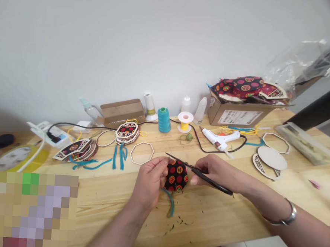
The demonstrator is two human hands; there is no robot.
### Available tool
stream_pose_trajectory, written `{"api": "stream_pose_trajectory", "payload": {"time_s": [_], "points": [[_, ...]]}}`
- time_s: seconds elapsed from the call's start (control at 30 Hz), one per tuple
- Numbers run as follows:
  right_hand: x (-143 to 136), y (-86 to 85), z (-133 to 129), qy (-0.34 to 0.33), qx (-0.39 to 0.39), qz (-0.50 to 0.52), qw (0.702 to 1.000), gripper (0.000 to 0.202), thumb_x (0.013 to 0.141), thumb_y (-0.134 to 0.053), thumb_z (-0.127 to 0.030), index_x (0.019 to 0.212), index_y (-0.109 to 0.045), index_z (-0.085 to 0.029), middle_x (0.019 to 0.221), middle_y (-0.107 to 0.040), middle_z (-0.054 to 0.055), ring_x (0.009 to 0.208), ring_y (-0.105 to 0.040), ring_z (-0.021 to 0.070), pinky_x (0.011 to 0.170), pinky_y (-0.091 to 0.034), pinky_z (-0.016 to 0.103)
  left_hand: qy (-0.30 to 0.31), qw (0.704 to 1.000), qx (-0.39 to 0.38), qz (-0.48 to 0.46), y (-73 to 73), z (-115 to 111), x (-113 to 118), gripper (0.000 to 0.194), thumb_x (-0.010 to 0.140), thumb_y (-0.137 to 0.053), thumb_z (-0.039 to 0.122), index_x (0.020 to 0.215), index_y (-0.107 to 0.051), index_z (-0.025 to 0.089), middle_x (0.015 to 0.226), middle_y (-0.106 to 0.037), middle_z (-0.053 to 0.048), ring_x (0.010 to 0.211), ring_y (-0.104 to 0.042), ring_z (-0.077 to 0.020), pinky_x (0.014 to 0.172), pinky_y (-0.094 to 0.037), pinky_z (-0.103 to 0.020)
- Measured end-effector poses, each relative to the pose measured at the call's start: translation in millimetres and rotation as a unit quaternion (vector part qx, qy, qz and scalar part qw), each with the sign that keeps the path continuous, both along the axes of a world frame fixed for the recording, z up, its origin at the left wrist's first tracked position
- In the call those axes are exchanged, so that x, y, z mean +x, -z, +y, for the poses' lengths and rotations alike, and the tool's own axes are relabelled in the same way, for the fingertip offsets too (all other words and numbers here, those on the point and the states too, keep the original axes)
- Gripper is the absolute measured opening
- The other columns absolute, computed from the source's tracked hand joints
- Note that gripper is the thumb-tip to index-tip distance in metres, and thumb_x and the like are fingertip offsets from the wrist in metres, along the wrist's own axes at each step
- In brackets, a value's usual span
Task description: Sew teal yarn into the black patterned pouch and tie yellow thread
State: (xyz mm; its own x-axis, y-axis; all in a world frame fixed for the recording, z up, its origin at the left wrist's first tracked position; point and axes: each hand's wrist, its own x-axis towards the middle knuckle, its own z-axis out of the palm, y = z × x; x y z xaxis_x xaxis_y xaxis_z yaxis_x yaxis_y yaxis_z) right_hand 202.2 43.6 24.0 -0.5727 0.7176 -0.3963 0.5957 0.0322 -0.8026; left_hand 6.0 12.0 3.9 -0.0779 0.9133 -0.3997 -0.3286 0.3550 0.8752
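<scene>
My left hand [152, 178] pinches the left edge of a small rounded piece covered in dark patterned fabric [176, 177], with red, orange and green circles. From its lower edge hangs a teal and olive tassel [171, 206]. Black-handled scissors [206, 178] are in my right hand [214, 172], their blades pointing left across the top edge of the fabric piece. Whether the blades touch the cloth I cannot tell. Dark fabric scraps [172, 227] lie on the wooden table [115, 210] below.
Behind my hands stand a teal thread cone [164, 120], a yellow thread spool [185, 123] and a white glue gun [221, 139] with a black cable. Decorated frames [126, 132] are stacked left of them. A cardboard box [235, 114] holds patterned fabric; wooden discs [272, 158] lie right.
</scene>
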Motion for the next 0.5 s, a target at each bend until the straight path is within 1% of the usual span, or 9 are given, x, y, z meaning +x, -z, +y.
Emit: {"api": "stream_pose_trajectory", "payload": {"time_s": [0.07, 0.13, 0.2, 0.27, 0.33, 0.4, 0.5], "points": [[3, -8.0, -7, -0.020, 0.004, -0.018, 1.000, 0.048, 0.066, -0.060, -0.060, 0.060, -0.049, -0.015, 0.054, -0.034, -0.006, 0.052, -0.026, 0.0067, 0.044, -0.021, 0.020, -0.020, 1.000, 0.000, -0.009, 0.6, 1, -2, 0.025, 0.066, -0.070, 0.033, 0.074, -0.065, 0.011, 0.045, -0.034, 0.009, 0.037, -0.024, -0.0006, 0.037, -0.015, -0.015], [6, -17.6, -18, -0.053, 0.021, -0.060, 0.997, 0.049, 0.062, -0.063, -0.062, 0.060, -0.051, -0.015, 0.053, -0.039, -0.006, 0.050, -0.028, 0.0067, 0.043, -0.022, 0.020, -0.038, 0.999, 0.007, -0.020, 2.0, 3, -4, 0.026, 0.067, -0.070, 0.033, 0.077, -0.065, 0.010, 0.045, -0.033, 0.010, 0.037, -0.023, -0.0004, 0.037, -0.016, -0.014], [10, -25.3, -30, -0.089, 0.063, -0.106, 0.988, 0.049, 0.059, -0.065, -0.062, 0.059, -0.052, -0.016, 0.052, -0.046, -0.005, 0.049, -0.032, 0.0071, 0.044, -0.025, 0.020, -0.042, 0.999, 0.009, -0.032, 3.7, 4, -5, 0.027, 0.067, -0.070, 0.033, 0.079, -0.064, 0.010, 0.046, -0.034, 0.010, 0.037, -0.023, -0.0002, 0.037, -0.016, -0.014], [18, -28.1, -40, -0.107, 0.115, -0.142, 0.977, 0.042, 0.060, -0.068, -0.057, 0.060, -0.055, -0.017, 0.056, -0.054, -0.003, 0.051, -0.041, 0.0090, 0.047, -0.029, 0.021, -0.041, 0.998, 0.007, -0.043, 4.9, 5, -5, 0.028, 0.068, -0.070, 0.034, 0.080, -0.064, 0.010, 0.047, -0.034, 0.009, 0.037, -0.022, 0.0001, 0.037, -0.016, -0.014], [32, -24.7, -46, -0.090, 0.161, -0.182, 0.966, 0.025, 0.067, -0.067, -0.044, 0.068, -0.060, -0.020, 0.065, -0.061, -0.001, 0.059, -0.052, 0.0128, 0.053, -0.034, 0.022, -0.036, 0.998, 0.009, -0.055, 5.0, 5, -5, 0.030, 0.068, -0.070, 0.035, 0.083, -0.064, 0.009, 0.047, -0.033, 0.010, 0.038, -0.022, 0.0000, 0.037, -0.016, -0.014], [50, -16.7, -48, -0.053, 0.201, -0.242, 0.948, 0.010, 0.072, -0.061, -0.031, 0.076, -0.061, -0.022, 0.072, -0.064, 0.001, 0.068, -0.059, 0.0174, 0.059, -0.039, 0.025, -0.033, 0.997, 0.006, -0.076, 3.7, 4, -5, 0.036, 0.070, -0.069, 0.039, 0.087, -0.064, 0.007, 0.047, -0.030, 0.010, 0.039, -0.020, -0.0005, 0.037, -0.014, -0.015], [81, -1.5, -45, -0.009, 0.241, -0.327, 0.914, 0.012, 0.073, -0.056, -0.025, 0.082, -0.062, -0.020, 0.079, -0.066, 0.008, 0.073, -0.063, 0.0240, 0.062, -0.043, 0.031, -0.019, 0.993, -0.015, -0.112, 0.2, 4, -6, 0.051, 0.075, -0.058, 0.051, 0.093, -0.064, 0.004, 0.047, -0.029, 0.009, 0.040, -0.016, -0.0019, 0.037, -0.011, -0.016]]}}
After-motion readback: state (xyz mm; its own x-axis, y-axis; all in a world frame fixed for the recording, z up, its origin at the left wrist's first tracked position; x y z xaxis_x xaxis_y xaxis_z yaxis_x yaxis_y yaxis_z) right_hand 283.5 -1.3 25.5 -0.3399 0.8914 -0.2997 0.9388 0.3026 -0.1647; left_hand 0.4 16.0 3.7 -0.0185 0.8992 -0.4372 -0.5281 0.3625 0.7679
